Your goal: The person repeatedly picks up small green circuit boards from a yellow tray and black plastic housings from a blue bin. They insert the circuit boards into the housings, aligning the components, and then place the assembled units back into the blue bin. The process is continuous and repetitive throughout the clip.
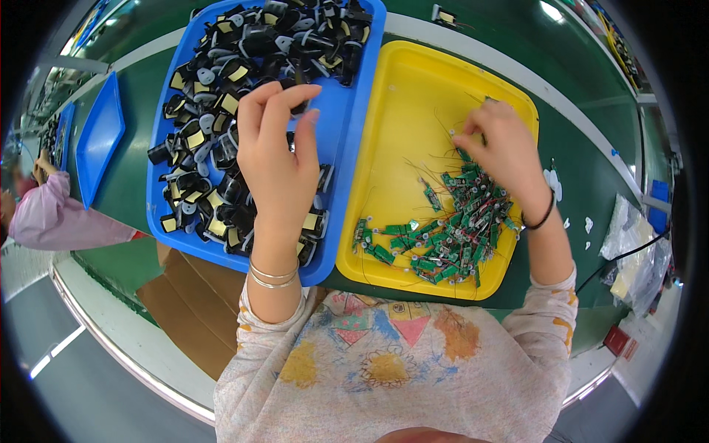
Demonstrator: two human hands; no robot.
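My left hand [277, 140] is above the blue tray [336, 125], its thumb and index finger closed around a black plastic part [299, 108] mostly hidden by the fingers. Under and around it lies a heap of black plastic housings [229, 192] with grey tabs and cream-coloured pads. Over the yellow tray [391, 133], my right hand [498, 140] has its fingertips pinched together. Thin wires stick out near them, but what they hold is hidden. Just below the right hand is a pile of small green circuit boards [461, 236] with thin wires.
Both trays stand side by side on a green table [583, 155]. Another blue tray [101, 140] leans at the left, near a co-worker's pink sleeve [63, 214]. Clear plastic bags [635, 255] and a black cable lie at the right. Brown cardboard [188, 303] is below the left tray.
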